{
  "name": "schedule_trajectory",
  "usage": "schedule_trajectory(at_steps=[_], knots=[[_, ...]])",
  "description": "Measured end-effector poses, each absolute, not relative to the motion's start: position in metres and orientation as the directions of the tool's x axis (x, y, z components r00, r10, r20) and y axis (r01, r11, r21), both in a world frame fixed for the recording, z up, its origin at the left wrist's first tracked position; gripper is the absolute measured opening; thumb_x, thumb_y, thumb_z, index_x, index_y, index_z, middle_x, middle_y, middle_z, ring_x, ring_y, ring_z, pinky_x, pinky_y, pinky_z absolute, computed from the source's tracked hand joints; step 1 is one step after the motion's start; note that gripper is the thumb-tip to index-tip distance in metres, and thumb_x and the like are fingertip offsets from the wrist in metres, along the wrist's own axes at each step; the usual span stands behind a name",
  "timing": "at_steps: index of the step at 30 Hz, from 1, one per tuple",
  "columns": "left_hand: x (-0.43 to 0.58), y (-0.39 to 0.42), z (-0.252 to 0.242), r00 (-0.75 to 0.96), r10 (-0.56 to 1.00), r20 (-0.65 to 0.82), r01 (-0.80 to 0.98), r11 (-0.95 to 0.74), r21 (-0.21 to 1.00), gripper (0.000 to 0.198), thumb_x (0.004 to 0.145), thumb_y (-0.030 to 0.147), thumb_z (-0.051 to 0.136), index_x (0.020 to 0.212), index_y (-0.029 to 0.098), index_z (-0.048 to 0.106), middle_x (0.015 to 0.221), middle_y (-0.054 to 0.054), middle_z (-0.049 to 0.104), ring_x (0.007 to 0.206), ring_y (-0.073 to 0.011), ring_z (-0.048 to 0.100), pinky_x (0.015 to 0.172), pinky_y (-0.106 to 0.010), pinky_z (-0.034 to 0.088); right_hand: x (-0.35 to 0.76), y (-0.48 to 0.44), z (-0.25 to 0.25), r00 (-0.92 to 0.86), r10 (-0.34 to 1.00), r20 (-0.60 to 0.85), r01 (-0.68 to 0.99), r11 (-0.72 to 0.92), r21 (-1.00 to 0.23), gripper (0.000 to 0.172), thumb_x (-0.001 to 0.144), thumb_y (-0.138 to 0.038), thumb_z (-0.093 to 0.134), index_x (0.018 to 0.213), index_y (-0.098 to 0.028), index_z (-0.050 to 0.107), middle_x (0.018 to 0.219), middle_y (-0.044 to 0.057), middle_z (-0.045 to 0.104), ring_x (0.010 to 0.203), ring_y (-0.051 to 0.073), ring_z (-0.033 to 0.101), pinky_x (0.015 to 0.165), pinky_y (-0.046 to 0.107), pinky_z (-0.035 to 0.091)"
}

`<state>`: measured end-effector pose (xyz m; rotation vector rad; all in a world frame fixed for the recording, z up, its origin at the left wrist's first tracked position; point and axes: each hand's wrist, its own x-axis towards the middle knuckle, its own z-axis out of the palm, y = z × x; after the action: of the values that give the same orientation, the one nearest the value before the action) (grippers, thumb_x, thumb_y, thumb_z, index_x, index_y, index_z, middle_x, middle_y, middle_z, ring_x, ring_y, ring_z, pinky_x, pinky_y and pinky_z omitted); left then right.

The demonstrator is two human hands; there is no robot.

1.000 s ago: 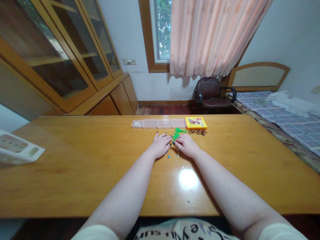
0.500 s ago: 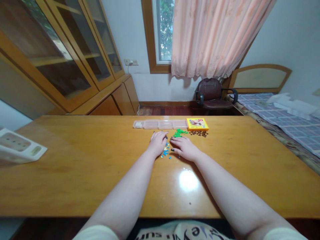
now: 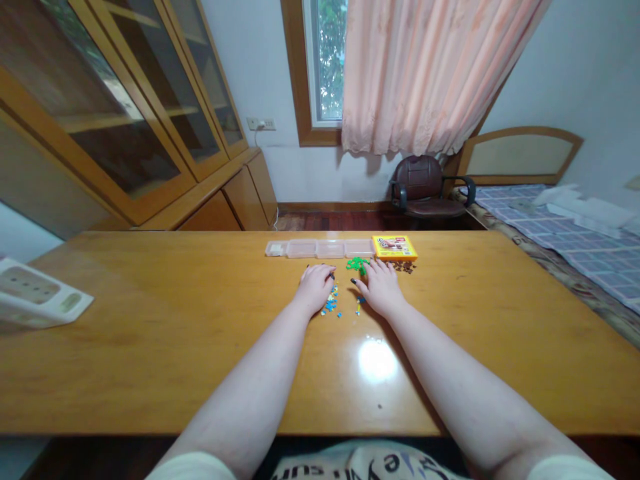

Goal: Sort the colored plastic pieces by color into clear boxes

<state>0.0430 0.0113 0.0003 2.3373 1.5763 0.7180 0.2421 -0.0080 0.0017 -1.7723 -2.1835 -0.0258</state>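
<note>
Two heaps seemingly sorted, green bits (image 3: 355, 265) at ten and brown bits (image 3: 407, 267) at two o'clock from the splayed right hand (image 3: 383, 287); blue bits (image 3: 330, 305), at four from the curled left hand (image 3: 315, 289), grip unclear, apparently unsorted.

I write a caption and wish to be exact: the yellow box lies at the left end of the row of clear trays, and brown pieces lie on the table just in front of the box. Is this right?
Not quite: the yellow box lies at the right end of the row of clear trays, as the head view shows. Brown pieces do lie on the table just in front of it.
</note>
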Motion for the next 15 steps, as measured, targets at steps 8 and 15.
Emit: schedule_trajectory(at_steps=[8, 15], knots=[[0.043, 0.011, 0.000, 0.295, 0.920, 0.257, 0.804, -0.384, 0.453, 0.037, 0.083, 0.021, 0.043, 0.114, 0.019, 0.063, 0.118, -0.005, 0.064, 0.112, -0.0213, 0.054, 0.104, -0.039, 0.038, 0.243, -0.005, -0.006, -0.153, 0.969, 0.196, 0.956, 0.195, -0.218, 0.060, 0.089, -0.052, 0.043, 0.135, -0.013, 0.045, 0.143, 0.015, 0.042, 0.133, 0.033, 0.031, 0.108, 0.053, 0.017], [0.040, 0.013, -0.002, 0.169, 0.943, 0.286, 0.838, -0.290, 0.462, 0.037, 0.083, 0.020, 0.043, 0.114, 0.018, 0.063, 0.118, -0.007, 0.064, 0.112, -0.0221, 0.054, 0.103, -0.039, 0.039, 0.243, -0.009, 0.010, -0.189, 0.950, 0.248, 0.949, 0.241, -0.201, 0.033, 0.092, -0.036, 0.043, 0.088, -0.017, 0.069, 0.090, 0.011, 0.069, 0.092, 0.024, 0.058, 0.088, 0.036, 0.037]])
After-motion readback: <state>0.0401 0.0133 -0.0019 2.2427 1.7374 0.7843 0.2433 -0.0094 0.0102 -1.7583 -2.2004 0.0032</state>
